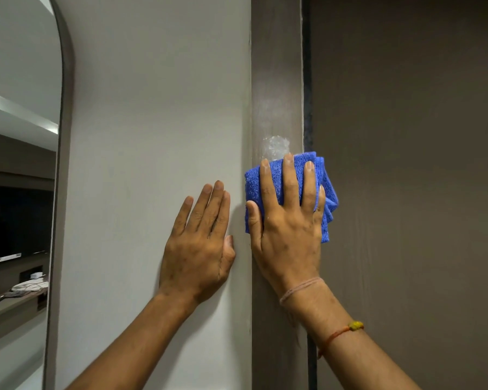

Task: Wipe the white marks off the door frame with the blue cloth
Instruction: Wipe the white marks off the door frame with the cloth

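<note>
Location: a furnished residential or hotel-type room. Indicators: plain light-grey painted wall, brown wooden door frame, arched grey-framed mirror reflecting a wall-mounted black television above a floating grey shelf.

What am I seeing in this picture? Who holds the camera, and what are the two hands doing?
The camera sits on a person's head and looks forward, so you see their own two bare hands. The right hand presses a folded blue cloth flat against the brown door frame. Just above the cloth are white marks, not yet wiped off. The left hand holds nothing; it lies open on the pale wall beside the frame. At far left, a mirror reflects the room.
</note>
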A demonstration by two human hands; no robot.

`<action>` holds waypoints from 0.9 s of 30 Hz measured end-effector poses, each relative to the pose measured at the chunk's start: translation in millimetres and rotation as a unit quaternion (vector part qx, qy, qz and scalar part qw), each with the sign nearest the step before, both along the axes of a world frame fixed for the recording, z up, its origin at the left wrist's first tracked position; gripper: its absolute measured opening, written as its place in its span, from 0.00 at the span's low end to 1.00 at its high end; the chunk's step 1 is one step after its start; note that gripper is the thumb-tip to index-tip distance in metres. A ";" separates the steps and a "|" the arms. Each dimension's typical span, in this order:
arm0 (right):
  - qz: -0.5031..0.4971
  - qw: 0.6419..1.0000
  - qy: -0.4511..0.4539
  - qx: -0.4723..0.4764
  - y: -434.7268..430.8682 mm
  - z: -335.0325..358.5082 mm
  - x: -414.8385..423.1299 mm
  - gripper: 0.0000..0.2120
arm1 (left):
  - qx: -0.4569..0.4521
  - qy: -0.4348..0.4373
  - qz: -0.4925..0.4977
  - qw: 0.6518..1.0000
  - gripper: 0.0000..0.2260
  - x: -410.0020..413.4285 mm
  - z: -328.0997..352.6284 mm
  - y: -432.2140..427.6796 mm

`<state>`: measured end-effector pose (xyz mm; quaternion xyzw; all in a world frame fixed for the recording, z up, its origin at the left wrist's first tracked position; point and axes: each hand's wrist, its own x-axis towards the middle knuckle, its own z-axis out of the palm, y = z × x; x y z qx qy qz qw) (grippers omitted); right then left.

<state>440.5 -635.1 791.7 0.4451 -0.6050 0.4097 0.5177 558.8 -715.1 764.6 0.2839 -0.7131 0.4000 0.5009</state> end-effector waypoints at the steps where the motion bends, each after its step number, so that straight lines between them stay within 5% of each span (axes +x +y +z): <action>1: -0.001 1.000 -0.003 -0.003 -0.2 -6.2 -0.5 0.27 | 0.006 -0.001 -0.006 1.000 0.27 -0.2 -1.1 -0.2; 7: -0.014 0.999 -0.003 0.036 4.6 -42.2 -0.5 0.27 | 0.031 0.009 -0.020 0.999 0.29 0.2 14.2 2.6; 17: 0.031 0.999 0.010 0.024 1.6 46.0 -2.1 0.27 | 0.052 0.042 -0.010 0.998 0.28 -7.5 28.9 7.1; 27: 0.003 0.998 0.037 0.045 8.0 -7.0 -9.4 0.27 | 0.054 0.048 -0.023 0.997 0.28 -7.6 27.0 8.4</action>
